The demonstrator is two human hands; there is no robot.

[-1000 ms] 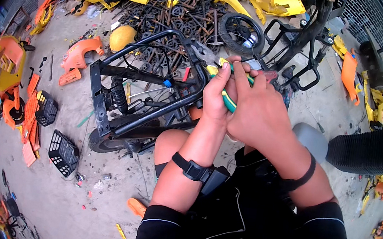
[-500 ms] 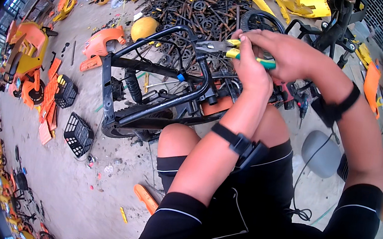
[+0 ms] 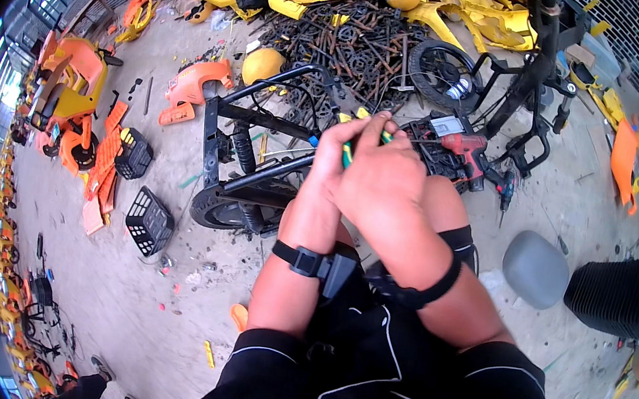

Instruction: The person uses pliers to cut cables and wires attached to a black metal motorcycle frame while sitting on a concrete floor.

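My left hand (image 3: 330, 160) and my right hand (image 3: 380, 177) are closed together on pliers (image 3: 348, 153) with yellow-and-green handles, held in front of my bent knees. My right hand lies over the left and hides much of the tool. The plier jaws point up toward the top bar of a black tubular vehicle frame (image 3: 238, 113), which has a shock absorber and rear tyre. Whether the jaws grip anything there I cannot tell. A red power drill (image 3: 464, 148) and a second small drill (image 3: 505, 191) are to the right of my hands.
A pile of rusty metal parts (image 3: 333, 46), yellow plastic panels (image 3: 461, 7) and a loose wheel (image 3: 439, 73) lie ahead. Black baskets (image 3: 149, 220) and orange scrap (image 3: 105, 169) are at left. A grey seat pad (image 3: 536, 271) and black stack (image 3: 623, 291) are at right. Someone's legs (image 3: 87, 389) show lower left.
Both hands, still on the pliers, have shifted down and left since half a second ago, and my right forearm has dropped. Another person's legs have come into view at lower left.
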